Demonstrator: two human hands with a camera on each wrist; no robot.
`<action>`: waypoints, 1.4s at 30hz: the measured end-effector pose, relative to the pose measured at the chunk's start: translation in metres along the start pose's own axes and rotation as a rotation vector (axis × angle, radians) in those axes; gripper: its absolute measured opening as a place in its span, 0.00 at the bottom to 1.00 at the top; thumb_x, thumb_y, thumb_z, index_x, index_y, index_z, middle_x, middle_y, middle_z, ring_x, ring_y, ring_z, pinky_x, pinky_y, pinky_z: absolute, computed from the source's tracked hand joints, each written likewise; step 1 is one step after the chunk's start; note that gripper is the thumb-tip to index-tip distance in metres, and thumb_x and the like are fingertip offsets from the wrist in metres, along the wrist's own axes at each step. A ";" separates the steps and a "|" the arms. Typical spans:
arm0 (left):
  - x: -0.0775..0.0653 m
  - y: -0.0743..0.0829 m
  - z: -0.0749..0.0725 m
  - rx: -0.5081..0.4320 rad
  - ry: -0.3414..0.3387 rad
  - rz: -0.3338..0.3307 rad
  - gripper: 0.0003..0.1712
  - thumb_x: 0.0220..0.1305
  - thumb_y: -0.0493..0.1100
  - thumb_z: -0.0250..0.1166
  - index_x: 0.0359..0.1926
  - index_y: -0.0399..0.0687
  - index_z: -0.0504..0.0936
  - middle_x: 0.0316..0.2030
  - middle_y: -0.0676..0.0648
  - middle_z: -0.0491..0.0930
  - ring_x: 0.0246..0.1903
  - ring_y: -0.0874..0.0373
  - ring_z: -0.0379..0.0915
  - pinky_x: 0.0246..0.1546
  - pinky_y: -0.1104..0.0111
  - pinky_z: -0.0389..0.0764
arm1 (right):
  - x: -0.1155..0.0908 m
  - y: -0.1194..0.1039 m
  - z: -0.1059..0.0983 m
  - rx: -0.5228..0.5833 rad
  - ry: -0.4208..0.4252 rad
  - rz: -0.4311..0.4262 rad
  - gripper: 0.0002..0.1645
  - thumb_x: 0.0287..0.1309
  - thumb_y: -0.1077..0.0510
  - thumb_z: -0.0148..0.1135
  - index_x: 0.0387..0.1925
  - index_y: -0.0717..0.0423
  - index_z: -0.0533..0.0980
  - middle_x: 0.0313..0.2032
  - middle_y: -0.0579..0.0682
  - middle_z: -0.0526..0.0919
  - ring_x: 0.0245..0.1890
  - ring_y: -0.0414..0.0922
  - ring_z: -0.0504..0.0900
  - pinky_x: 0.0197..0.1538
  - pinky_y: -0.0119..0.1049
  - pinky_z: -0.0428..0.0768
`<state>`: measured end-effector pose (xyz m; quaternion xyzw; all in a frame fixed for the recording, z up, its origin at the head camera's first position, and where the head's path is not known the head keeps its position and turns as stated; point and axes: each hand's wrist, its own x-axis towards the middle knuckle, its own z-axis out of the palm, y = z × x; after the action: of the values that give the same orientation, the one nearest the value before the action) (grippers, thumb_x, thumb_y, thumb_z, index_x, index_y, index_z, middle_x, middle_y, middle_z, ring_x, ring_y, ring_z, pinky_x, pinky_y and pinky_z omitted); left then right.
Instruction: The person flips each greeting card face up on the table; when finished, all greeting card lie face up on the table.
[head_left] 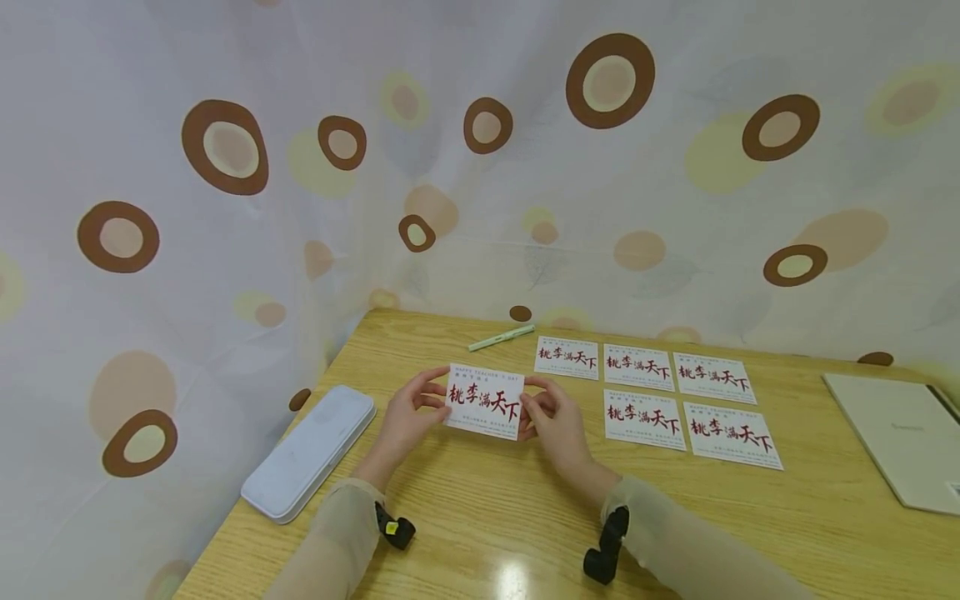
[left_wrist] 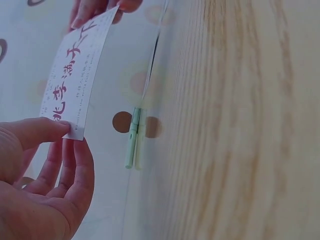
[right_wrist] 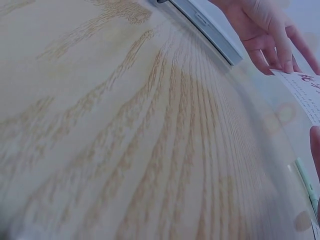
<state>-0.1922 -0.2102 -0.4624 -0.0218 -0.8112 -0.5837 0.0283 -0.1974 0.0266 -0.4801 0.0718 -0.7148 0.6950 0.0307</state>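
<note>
A white card (head_left: pixel 484 402) with red and black print is held up above the table between both hands. My left hand (head_left: pixel 408 415) pinches its left edge, thumb in front and fingers behind, as the left wrist view shows at the card's (left_wrist: pixel 75 75) lower corner. On the opposite edge my right hand (head_left: pixel 557 421) grips it between thumb and fingers. Only a fingertip of the right hand (right_wrist: pixel 315 142) shows at the margin of the right wrist view. Several matching cards (head_left: pixel 643 417) lie in two rows on the table to the right.
A light green pen (head_left: pixel 502 337) lies behind the held card. On the left is a pale blue case (head_left: pixel 309 454), and at the far right a flat cream-coloured item (head_left: pixel 896 433). The wooden table (head_left: pixel 480 500) meets a patterned curtain (head_left: pixel 540 275) at its back.
</note>
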 end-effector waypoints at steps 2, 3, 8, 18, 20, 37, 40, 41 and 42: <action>0.000 0.001 0.001 0.009 -0.004 0.000 0.36 0.57 0.29 0.69 0.64 0.60 0.76 0.46 0.44 0.80 0.41 0.55 0.78 0.38 0.70 0.81 | 0.000 0.000 -0.001 -0.002 -0.004 -0.017 0.20 0.68 0.65 0.58 0.60 0.59 0.74 0.24 0.61 0.80 0.18 0.44 0.80 0.25 0.47 0.85; 0.000 0.002 0.001 0.016 -0.005 0.002 0.36 0.57 0.29 0.69 0.64 0.60 0.76 0.46 0.43 0.80 0.41 0.54 0.78 0.38 0.70 0.81 | 0.000 0.000 -0.001 0.001 -0.005 -0.024 0.20 0.68 0.65 0.58 0.60 0.58 0.73 0.24 0.60 0.80 0.18 0.43 0.80 0.25 0.47 0.85; 0.000 0.004 0.004 0.037 -0.012 0.000 0.36 0.57 0.28 0.69 0.65 0.58 0.75 0.46 0.43 0.80 0.41 0.54 0.78 0.38 0.70 0.80 | 0.000 0.000 -0.003 0.027 -0.006 -0.032 0.23 0.67 0.67 0.58 0.63 0.55 0.71 0.22 0.55 0.79 0.17 0.43 0.79 0.24 0.49 0.84; 0.000 0.004 0.010 0.063 -0.007 -0.005 0.35 0.58 0.28 0.68 0.64 0.58 0.76 0.46 0.43 0.80 0.40 0.55 0.78 0.37 0.70 0.80 | -0.001 0.005 -0.009 0.034 -0.021 -0.027 0.23 0.67 0.67 0.58 0.61 0.53 0.72 0.24 0.60 0.80 0.18 0.43 0.80 0.25 0.49 0.85; 0.001 0.003 0.011 0.060 -0.008 -0.012 0.35 0.58 0.28 0.68 0.64 0.59 0.77 0.46 0.44 0.80 0.41 0.55 0.78 0.38 0.69 0.80 | -0.002 0.005 -0.012 0.030 -0.030 -0.033 0.23 0.66 0.68 0.58 0.62 0.53 0.72 0.25 0.62 0.80 0.18 0.43 0.80 0.26 0.49 0.85; -0.002 0.002 0.016 0.076 -0.025 -0.010 0.33 0.58 0.29 0.68 0.64 0.54 0.78 0.47 0.43 0.80 0.42 0.55 0.79 0.35 0.72 0.78 | -0.006 0.019 -0.028 -0.174 -0.125 -0.111 0.46 0.49 0.69 0.73 0.69 0.60 0.65 0.35 0.61 0.85 0.31 0.39 0.83 0.38 0.28 0.83; -0.002 0.002 0.017 0.076 -0.027 -0.013 0.33 0.58 0.29 0.68 0.64 0.53 0.78 0.48 0.43 0.80 0.42 0.54 0.79 0.36 0.72 0.78 | -0.006 0.020 -0.031 -0.239 -0.138 -0.146 0.47 0.49 0.68 0.74 0.70 0.60 0.64 0.35 0.57 0.85 0.33 0.40 0.83 0.41 0.29 0.83; -0.002 0.002 0.017 0.072 -0.027 -0.018 0.33 0.58 0.29 0.68 0.64 0.54 0.78 0.48 0.43 0.80 0.42 0.55 0.79 0.36 0.73 0.78 | -0.006 0.020 -0.032 -0.260 -0.140 -0.155 0.47 0.49 0.67 0.74 0.70 0.60 0.64 0.35 0.56 0.85 0.34 0.40 0.83 0.42 0.29 0.84; -0.002 0.002 0.018 0.073 -0.027 -0.016 0.32 0.59 0.29 0.68 0.64 0.54 0.78 0.48 0.43 0.80 0.42 0.55 0.79 0.36 0.73 0.78 | -0.006 0.020 -0.032 -0.277 -0.140 -0.159 0.47 0.49 0.67 0.75 0.70 0.59 0.65 0.36 0.56 0.85 0.34 0.40 0.84 0.42 0.29 0.84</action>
<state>-0.1902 -0.1929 -0.4664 -0.0223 -0.8323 -0.5537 0.0136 -0.1963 0.0597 -0.5000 0.1717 -0.7961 0.5785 0.0453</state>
